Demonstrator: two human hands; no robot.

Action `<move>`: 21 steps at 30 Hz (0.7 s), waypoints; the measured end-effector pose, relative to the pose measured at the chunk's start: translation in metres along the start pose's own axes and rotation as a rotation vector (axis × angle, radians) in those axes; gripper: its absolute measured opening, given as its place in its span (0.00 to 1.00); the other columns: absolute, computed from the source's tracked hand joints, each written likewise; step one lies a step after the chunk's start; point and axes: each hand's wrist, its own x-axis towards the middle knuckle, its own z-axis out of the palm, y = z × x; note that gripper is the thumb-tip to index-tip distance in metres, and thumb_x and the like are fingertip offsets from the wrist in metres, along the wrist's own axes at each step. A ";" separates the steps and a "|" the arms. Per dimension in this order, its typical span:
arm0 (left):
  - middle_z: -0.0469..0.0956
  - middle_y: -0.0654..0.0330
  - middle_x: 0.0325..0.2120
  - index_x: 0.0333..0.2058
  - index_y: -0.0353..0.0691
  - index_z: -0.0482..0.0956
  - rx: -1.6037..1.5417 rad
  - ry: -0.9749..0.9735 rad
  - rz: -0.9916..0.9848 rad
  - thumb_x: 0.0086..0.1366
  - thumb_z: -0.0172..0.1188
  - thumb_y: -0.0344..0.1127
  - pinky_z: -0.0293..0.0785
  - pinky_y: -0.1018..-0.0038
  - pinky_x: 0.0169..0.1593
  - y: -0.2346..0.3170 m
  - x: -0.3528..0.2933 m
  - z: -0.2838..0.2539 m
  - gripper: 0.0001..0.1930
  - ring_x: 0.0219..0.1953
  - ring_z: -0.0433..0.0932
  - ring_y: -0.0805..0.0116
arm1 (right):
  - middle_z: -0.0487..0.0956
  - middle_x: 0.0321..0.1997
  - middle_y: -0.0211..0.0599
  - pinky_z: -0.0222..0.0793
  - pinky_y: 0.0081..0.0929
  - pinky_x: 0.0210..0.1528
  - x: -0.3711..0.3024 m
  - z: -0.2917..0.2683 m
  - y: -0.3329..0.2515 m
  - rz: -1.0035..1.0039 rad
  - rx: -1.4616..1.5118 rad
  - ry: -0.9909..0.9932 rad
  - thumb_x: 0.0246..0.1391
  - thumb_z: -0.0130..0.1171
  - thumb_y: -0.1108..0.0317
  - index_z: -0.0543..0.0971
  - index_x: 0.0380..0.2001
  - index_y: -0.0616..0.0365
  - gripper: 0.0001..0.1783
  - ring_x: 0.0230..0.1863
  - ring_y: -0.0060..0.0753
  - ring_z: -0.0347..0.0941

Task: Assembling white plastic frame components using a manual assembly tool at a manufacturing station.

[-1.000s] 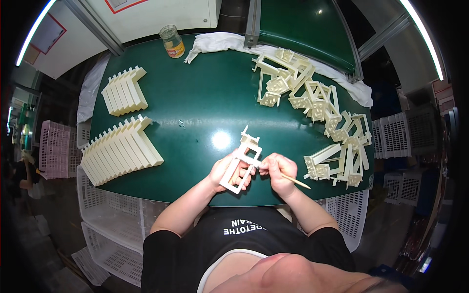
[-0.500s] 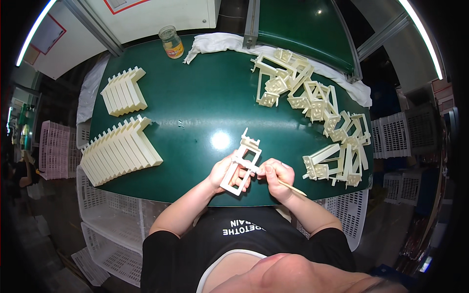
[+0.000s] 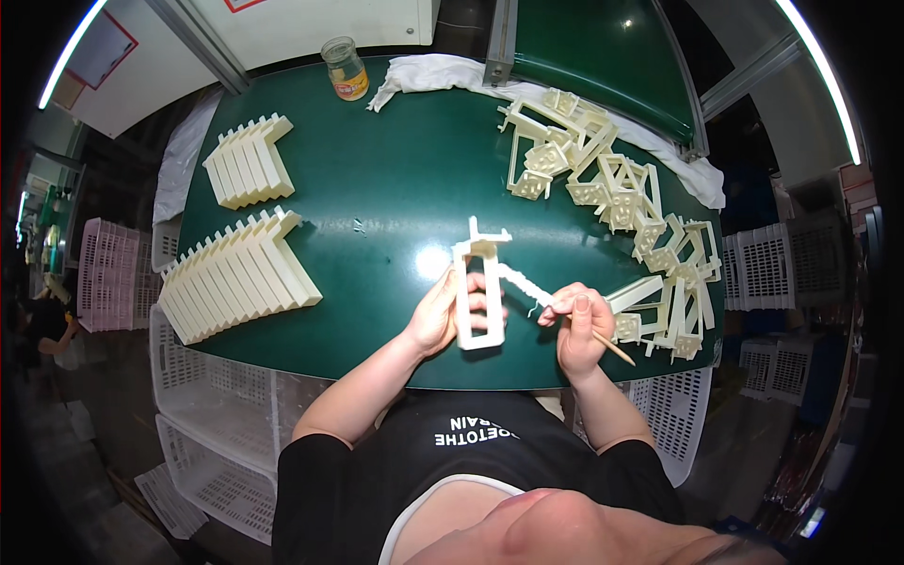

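My left hand (image 3: 433, 313) is closed round a cream plastic frame (image 3: 496, 306), a long rectangle with a prong and pegs at its far end. Its fingers show through the opening of the frame. In my right hand (image 3: 578, 330) is a thin wooden stick (image 3: 617, 350) whose pointed end sticks out toward me. White fluffy wrapping (image 3: 525, 283) covers the stick's far end, with a loose thread hanging from it. The wrapped tip reaches the right side of the frame; whether it touches I cannot tell.
Two neat rows of cream frames (image 3: 250, 162) stand on the left of the green table (image 3: 377, 188). A loose heap of similar frames (image 3: 621, 202) lies along the right. At the back are a glass jar (image 3: 345, 71) and a white cloth (image 3: 428, 71). White crates (image 3: 212, 377) sit below.
The frame has turned more upright in my left hand. My right hand has moved right, drawing the wrapped stick from across the frame out to its side.
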 end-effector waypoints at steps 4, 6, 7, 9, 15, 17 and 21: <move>0.64 0.51 0.57 0.66 0.41 0.45 0.297 0.074 0.222 0.64 0.59 0.37 0.70 0.53 0.58 0.003 0.001 0.007 0.39 0.59 0.68 0.50 | 0.77 0.27 0.42 0.71 0.24 0.29 0.003 0.011 -0.017 -0.294 -0.513 -0.161 0.62 0.51 0.70 0.75 0.28 0.62 0.10 0.26 0.31 0.73; 0.62 0.50 0.58 0.64 0.40 0.49 0.461 0.075 0.325 0.61 0.61 0.27 0.69 0.55 0.60 -0.001 0.004 0.004 0.38 0.61 0.66 0.51 | 0.77 0.26 0.42 0.71 0.29 0.25 0.003 0.023 -0.020 -0.350 -0.576 -0.264 0.54 0.59 0.74 0.78 0.28 0.60 0.02 0.23 0.37 0.75; 0.63 0.48 0.58 0.61 0.38 0.51 0.496 0.103 0.413 0.58 0.60 0.22 0.70 0.59 0.58 -0.004 0.002 0.006 0.35 0.59 0.68 0.55 | 0.77 0.26 0.42 0.71 0.30 0.25 0.000 0.029 -0.017 -0.368 -0.569 -0.288 0.53 0.59 0.74 0.77 0.28 0.60 0.02 0.23 0.38 0.74; 0.65 0.46 0.57 0.54 0.35 0.55 0.578 0.214 0.504 0.51 0.60 0.13 0.72 0.62 0.58 -0.006 0.002 0.011 0.33 0.58 0.70 0.58 | 0.77 0.26 0.41 0.71 0.30 0.25 -0.004 0.039 -0.011 -0.422 -0.556 -0.324 0.52 0.59 0.74 0.77 0.29 0.60 0.02 0.22 0.39 0.74; 0.66 0.46 0.54 0.51 0.36 0.55 0.716 0.227 0.735 0.52 0.61 0.13 0.72 0.64 0.57 -0.004 0.002 0.008 0.31 0.57 0.70 0.57 | 0.76 0.23 0.41 0.70 0.32 0.23 -0.002 0.012 0.013 -0.450 -0.795 -0.282 0.47 0.60 0.77 0.76 0.24 0.61 0.03 0.21 0.38 0.73; 0.69 0.47 0.47 0.49 0.38 0.55 0.487 0.180 0.759 0.59 0.55 0.15 0.75 0.67 0.52 -0.012 0.003 -0.001 0.24 0.52 0.75 0.58 | 0.76 0.22 0.40 0.71 0.31 0.23 -0.011 0.011 0.017 -0.481 -0.693 -0.339 0.46 0.61 0.77 0.76 0.24 0.60 0.03 0.21 0.38 0.74; 0.67 0.49 0.46 0.52 0.38 0.55 0.471 0.241 0.702 0.66 0.46 0.18 0.78 0.66 0.49 0.007 0.007 0.016 0.18 0.43 0.79 0.57 | 0.76 0.23 0.38 0.71 0.31 0.24 -0.018 0.029 0.011 -0.414 -0.590 -0.291 0.49 0.61 0.76 0.76 0.24 0.61 0.04 0.22 0.39 0.75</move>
